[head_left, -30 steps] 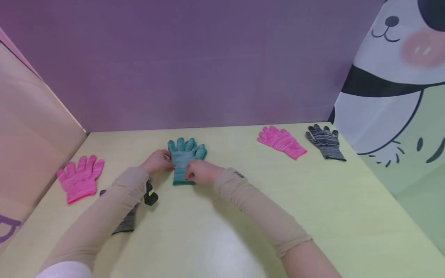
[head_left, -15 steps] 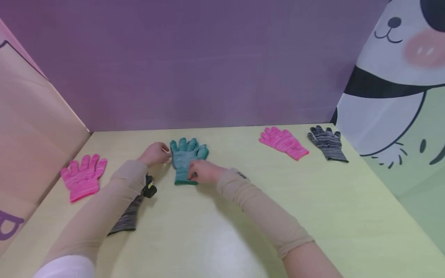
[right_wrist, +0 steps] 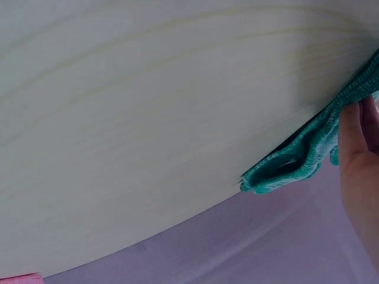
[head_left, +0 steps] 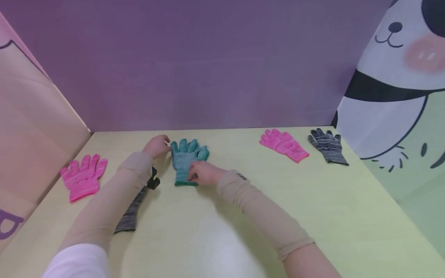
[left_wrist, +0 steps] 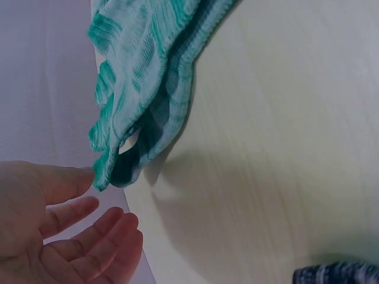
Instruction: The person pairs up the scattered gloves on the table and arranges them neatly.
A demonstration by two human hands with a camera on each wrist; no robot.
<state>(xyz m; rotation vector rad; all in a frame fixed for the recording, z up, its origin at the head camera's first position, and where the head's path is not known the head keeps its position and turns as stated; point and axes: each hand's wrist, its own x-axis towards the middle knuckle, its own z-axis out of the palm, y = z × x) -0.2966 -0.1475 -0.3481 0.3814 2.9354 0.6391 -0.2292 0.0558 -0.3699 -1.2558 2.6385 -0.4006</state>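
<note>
Presently, the green glove (head_left: 183,161) lies near the far edge of the bench (head_left: 215,224), its fingers toward the purple wall (head_left: 208,65). The left hand (head_left: 156,147) has a loose grip, with relaxed fingers, its thumb (left_wrist: 66,181) at the glove's fingertip. The right hand (head_left: 206,173) pinches the cuff (head_left: 182,181) in its grip. One striped dark glove (head_left: 129,218) is partly hidden by the left sleeve (head_left: 107,200).
</note>
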